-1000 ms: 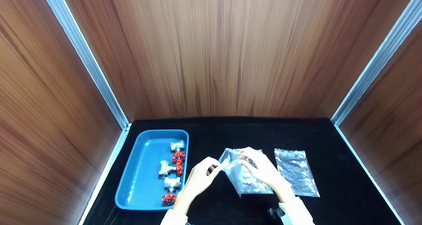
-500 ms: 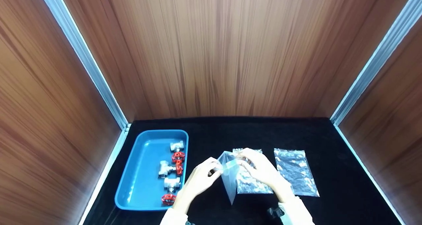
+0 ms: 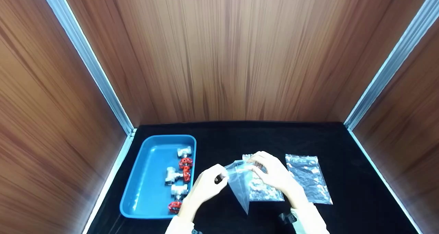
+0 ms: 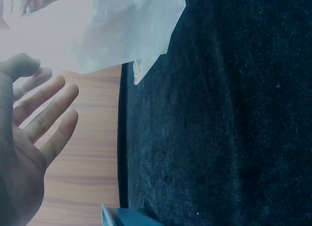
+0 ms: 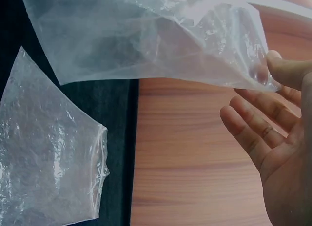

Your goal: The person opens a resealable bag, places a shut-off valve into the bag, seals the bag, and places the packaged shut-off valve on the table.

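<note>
A clear plastic bag (image 3: 240, 186) hangs between both hands above the black cloth, its lower corner pointing down. My left hand (image 3: 208, 184) pinches its left upper edge between thumb and index finger; in the left wrist view the other fingers (image 4: 51, 109) are spread. At the opposite edge my right hand (image 3: 272, 170) pinches the bag with thumb and index finger, as the right wrist view shows at the bag's corner (image 5: 263, 72). A second clear bag (image 3: 264, 189) lies flat behind and beneath the right hand, partly hidden by it.
Left of the hands stands a blue tray (image 3: 137, 179) holding several metal valves (image 3: 173, 175) with red handwheels. Another flat clear bag (image 3: 308, 179) lies on the black cloth at right. Wood-patterned panels (image 3: 233, 56) enclose the back and sides.
The held bag's lower corner has swung left, then partly back right, and hangs lower than a second ago. Both hands stay nearly in place, with the right hand slightly raised.
</note>
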Tool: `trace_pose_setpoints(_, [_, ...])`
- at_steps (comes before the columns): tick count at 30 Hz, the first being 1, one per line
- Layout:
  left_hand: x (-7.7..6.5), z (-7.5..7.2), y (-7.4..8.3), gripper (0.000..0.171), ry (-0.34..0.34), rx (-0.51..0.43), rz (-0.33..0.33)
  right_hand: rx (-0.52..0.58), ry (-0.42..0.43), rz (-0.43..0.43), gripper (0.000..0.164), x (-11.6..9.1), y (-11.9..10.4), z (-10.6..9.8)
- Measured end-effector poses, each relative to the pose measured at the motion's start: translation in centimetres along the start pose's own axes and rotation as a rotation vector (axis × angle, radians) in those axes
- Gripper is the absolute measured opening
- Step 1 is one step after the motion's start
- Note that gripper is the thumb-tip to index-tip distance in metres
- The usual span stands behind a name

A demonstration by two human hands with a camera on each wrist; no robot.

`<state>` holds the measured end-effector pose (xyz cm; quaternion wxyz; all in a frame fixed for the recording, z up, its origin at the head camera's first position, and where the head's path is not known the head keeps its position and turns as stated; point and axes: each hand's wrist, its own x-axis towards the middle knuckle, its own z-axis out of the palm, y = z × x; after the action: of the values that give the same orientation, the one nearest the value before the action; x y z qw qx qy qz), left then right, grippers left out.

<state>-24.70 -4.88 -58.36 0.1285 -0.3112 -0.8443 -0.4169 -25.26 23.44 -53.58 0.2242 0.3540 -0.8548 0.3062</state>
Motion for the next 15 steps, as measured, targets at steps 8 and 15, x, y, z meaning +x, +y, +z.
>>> trace_pose_setpoints(8, [-0.25,0.14,0.13,0.013,-0.012,-0.089,-0.003,0.015,-0.004,-0.004,0.018,-0.26,0.1,0.31])
trace_pose_setpoints(15, [-0.15,0.62,0.22,0.008,-0.011,-0.083,0.013,0.054,-0.03,0.001,0.019,-0.25,-0.21,0.59])
